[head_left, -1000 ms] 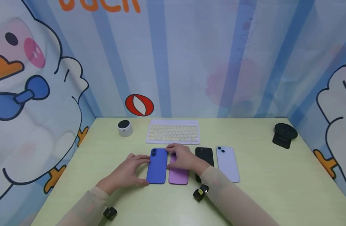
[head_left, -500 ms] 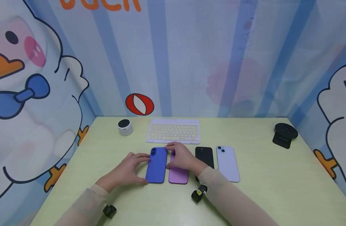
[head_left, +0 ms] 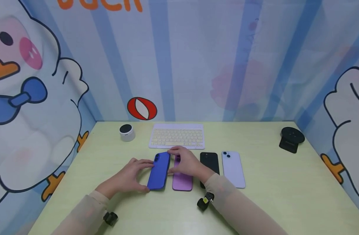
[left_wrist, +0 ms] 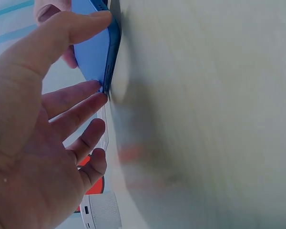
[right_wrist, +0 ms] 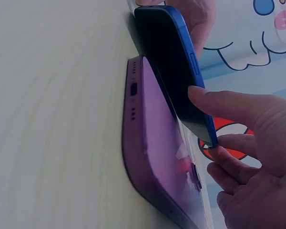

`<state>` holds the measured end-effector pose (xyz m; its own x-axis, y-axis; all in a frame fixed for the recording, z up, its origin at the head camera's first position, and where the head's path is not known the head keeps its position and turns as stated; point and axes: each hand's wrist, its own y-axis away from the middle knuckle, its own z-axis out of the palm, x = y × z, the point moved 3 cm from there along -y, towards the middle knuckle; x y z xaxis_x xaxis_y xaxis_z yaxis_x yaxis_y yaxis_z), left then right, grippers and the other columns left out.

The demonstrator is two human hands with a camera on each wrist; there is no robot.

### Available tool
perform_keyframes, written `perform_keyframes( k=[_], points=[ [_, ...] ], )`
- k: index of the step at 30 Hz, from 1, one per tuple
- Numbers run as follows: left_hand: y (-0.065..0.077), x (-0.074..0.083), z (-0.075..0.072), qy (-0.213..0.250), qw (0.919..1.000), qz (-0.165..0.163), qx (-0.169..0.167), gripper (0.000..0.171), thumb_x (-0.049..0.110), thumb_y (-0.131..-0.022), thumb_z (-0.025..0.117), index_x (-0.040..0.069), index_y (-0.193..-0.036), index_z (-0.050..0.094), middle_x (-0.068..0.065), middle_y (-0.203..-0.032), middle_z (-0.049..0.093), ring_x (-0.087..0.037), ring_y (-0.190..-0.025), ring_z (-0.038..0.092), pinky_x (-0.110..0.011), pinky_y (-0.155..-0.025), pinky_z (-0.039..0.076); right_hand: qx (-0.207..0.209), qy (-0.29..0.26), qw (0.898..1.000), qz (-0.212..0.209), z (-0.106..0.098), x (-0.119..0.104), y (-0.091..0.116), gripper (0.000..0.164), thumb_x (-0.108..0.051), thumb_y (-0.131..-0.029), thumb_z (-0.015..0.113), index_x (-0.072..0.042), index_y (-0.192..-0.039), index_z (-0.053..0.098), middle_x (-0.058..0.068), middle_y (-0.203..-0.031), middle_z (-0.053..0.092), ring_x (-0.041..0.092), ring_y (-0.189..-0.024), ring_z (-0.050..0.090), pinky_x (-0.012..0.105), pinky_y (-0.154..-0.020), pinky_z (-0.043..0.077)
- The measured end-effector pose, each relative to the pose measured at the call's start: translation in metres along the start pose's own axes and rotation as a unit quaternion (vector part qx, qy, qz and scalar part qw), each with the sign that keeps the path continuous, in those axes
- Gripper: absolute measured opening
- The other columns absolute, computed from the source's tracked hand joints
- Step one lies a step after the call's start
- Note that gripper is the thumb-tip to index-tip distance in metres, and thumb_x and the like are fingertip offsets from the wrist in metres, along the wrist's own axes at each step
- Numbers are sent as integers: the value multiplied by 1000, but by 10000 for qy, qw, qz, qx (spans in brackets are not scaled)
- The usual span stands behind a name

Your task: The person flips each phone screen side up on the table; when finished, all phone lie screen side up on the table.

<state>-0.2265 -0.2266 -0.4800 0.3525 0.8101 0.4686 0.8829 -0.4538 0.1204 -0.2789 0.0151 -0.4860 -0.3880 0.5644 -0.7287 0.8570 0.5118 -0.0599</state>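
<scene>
A blue smartphone [head_left: 159, 173] is tilted, its right long edge raised off the table and its camera side up. My left hand [head_left: 125, 179] holds its left edge, thumb at the near corner and fingertips farther along. My right hand [head_left: 188, 164] grips the raised right edge near the top. In the right wrist view, the thumb [right_wrist: 224, 102] presses the side frame, and the phone's dark screen [right_wrist: 164, 52] faces down toward the table. A purple smartphone [head_left: 182, 182] lies just to the right, partly hidden under my right hand.
A black smartphone [head_left: 209, 160], partly behind my right forearm, and a pale lavender smartphone [head_left: 233, 171] lie farther right. Behind them is a lavender keyboard [head_left: 177, 136]. A small white speaker [head_left: 127, 134] stands back left, a black round-topped stand [head_left: 291, 137] back right.
The blue smartphone has gone from lying flat to tilted, its right edge lifted by my right hand. Both hands shift slightly left in the view.
</scene>
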Motion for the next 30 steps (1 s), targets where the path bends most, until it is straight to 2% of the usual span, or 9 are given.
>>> perform_keyframes(
  k=[8,13,18,22,30],
  points=[
    [1,1,1,347,9991,169,170,89,48,-71,92,17,-147,58,-4,-154,53,-24,-127,44,-48,-106,44,131,-150,9997,-122,-2,-8,2,83,-26,-78,92,-10,-150,54,8,-155,51,32,-146,45,48,-118,38],
    [1,3,2,669,9969,312,262,90,46,-71,93,17,-147,56,-4,-149,57,-24,-119,48,-45,-100,45,250,-226,9990,-277,-3,-12,3,83,-27,-79,91,-10,-151,54,9,-155,51,34,-145,45,51,-118,38],
    [0,2,3,899,9957,104,185,90,46,-71,94,23,-148,54,1,-146,57,-22,-117,47,-44,-98,44,435,-322,9974,-484,0,-10,3,81,-27,-78,92,-12,-149,56,7,-154,53,32,-146,46,50,-119,37],
    [1,1,3,1010,9948,-50,150,90,45,-71,94,25,-148,54,-2,-145,57,-23,-118,48,-44,-97,44,490,-426,9959,-626,2,-12,3,80,-28,-79,91,-10,-149,57,7,-154,53,32,-146,45,51,-119,37],
    [3,2,-3,1318,9911,-142,112,89,44,-72,94,35,-149,51,-2,-142,56,-23,-117,47,-39,-87,43,516,-473,9963,-503,5,-16,2,78,-36,-81,89,-16,-149,57,3,-155,52,30,-147,44,57,-116,38]
  ],
)
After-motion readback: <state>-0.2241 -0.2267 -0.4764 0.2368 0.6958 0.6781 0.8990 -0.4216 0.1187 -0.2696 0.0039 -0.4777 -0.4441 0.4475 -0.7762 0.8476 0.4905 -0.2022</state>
